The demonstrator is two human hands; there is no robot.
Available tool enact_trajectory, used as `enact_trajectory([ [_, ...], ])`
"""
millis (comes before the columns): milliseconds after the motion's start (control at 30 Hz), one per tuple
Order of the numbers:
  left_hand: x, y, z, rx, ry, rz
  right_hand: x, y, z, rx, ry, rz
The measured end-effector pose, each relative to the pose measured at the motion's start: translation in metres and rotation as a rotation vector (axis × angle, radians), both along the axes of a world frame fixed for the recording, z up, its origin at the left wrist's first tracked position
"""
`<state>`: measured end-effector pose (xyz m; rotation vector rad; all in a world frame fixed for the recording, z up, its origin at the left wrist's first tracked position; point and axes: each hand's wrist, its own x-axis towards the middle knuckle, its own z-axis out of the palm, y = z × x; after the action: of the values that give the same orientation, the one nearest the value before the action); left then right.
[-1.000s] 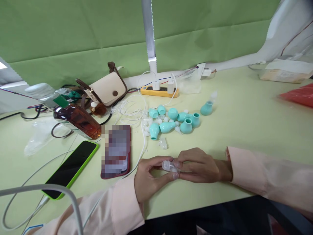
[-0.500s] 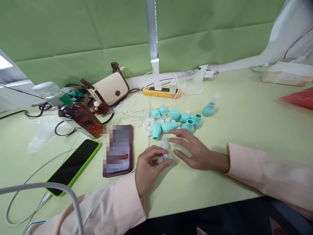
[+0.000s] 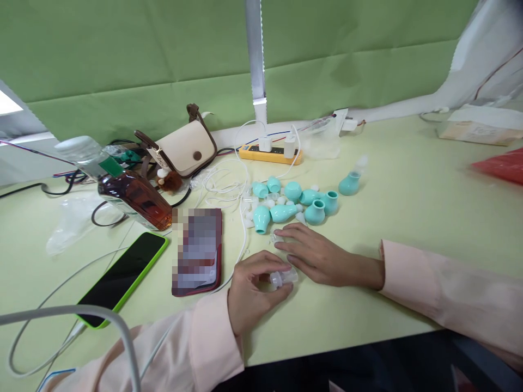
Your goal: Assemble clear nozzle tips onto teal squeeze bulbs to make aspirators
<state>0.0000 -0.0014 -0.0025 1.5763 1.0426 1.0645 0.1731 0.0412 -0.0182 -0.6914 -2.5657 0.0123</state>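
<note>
My left hand [image 3: 255, 288] is closed, pinching a small clear plastic tube piece [image 3: 281, 278] between thumb and fingers just above the table. Beside it, my right hand [image 3: 314, 253] reaches in from the right with outstretched, slightly parted fingers. Its fingertips lie at a second clear plastic piece [image 3: 274, 237], partly covering it. Beyond the hands is a cluster of turquoise rubber bulbs [image 3: 283, 212] with several small white and clear plastic parts among them. Apart on the right, a turquoise bulb [image 3: 348, 184] stands with a clear tip fitted on top.
A phone in a red case [image 3: 218, 250] and a phone in a green case [image 3: 125, 277] lie left of the hands. Behind them are a tilted bottle [image 3: 134, 198], a cream handbag [image 3: 186, 147], white cables and a yellow power strip [image 3: 269, 155]. A red item [image 3: 500, 165] sits far right.
My right hand has moved slightly down and left, its fingers drawing closer together over the loose clear piece. The piece in my left hand has turned and shows more of its length.
</note>
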Motion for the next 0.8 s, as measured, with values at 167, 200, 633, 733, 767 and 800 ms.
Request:
enact_trajectory([
  [167, 0.0, 0.002, -0.002, -0.122, -0.06, 0.033, 0.001, 0.0, 0.0, -0.02, -0.009, -0.015],
  [200, 0.0, 0.003, -0.003, -0.141, -0.074, 0.053, 0.001, 0.0, 0.0, -0.023, -0.015, -0.018],
  [633, -0.001, 0.003, -0.003, -0.09, -0.04, 0.081, -0.006, 0.013, -0.001, 0.035, 0.077, -0.03],
  [733, -0.002, 0.003, -0.004, -0.103, -0.051, 0.078, -0.012, 0.019, 0.0, 0.04, 0.092, -0.031],
  [767, -0.002, 0.003, -0.004, -0.103, -0.048, 0.073, -0.015, 0.021, 0.0, 0.043, 0.077, -0.029],
  [800, -0.002, 0.003, -0.004, -0.098, -0.045, 0.066, -0.018, 0.022, 0.001, 0.045, 0.051, -0.033],
])
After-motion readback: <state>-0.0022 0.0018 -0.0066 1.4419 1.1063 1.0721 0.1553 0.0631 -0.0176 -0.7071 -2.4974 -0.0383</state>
